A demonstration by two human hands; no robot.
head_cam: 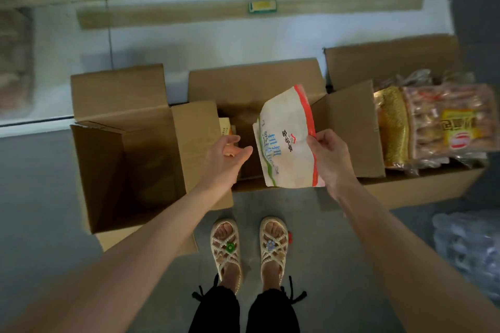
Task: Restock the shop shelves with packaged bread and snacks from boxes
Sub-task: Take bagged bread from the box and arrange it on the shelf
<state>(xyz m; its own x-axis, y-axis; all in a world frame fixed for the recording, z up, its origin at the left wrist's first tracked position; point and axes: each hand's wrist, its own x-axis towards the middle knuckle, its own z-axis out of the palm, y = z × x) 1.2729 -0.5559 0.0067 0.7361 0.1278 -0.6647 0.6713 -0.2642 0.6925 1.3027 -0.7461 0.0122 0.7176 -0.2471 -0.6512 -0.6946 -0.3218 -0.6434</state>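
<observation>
Over at the left of the floor (40,197) stands the left box (127,170), flaps up, its inside in shadow. Touching it on the right is the middle box (257,81), also open, with a small pack (226,126) against its left wall. The person stands at the near edge of this box in woven sandals (226,246).

Their left hand (227,154) hangs over the middle box, fingers loose and spread and palm turned toward the packet (286,140). The thumb tip is just beside the packet's left edge, and I cannot tell whether it touches.

The packet is white, with a green stripe down one side and a red stripe down the other. It is up in the air above the middle box, tilted. The right hand (330,154) pinches its red right edge between thumb and curled fingers.

Further right, the right box (392,57) holds snack packs (446,121) piled above its rim, with a gold pack (393,127) at their left. At the floor's near right corner lies a wrapped pack of bottles (468,246), blurred.
</observation>
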